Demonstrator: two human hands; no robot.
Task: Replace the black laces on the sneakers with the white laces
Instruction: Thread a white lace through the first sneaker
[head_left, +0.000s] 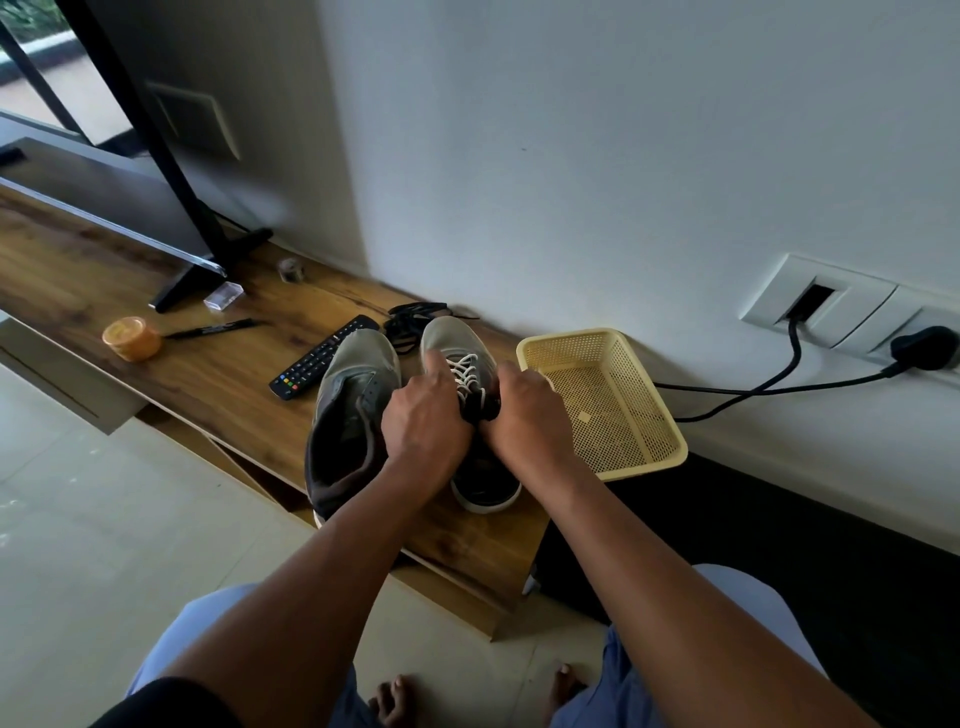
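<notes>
Sneakers on the table, one white-laced.
My left hand (423, 415) and right hand (524, 415) curl around the right sneaker (467, 374); no readable writing.

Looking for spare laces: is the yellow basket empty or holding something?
Nearly empty: the yellow basket shows bare mesh floor, apart from one small pale scrap I cannot identify. No laces in it.

Both arms stretched forward, left grip (426, 415) and right grip (524, 410) curled, knuckles up, nearly touching
</notes>
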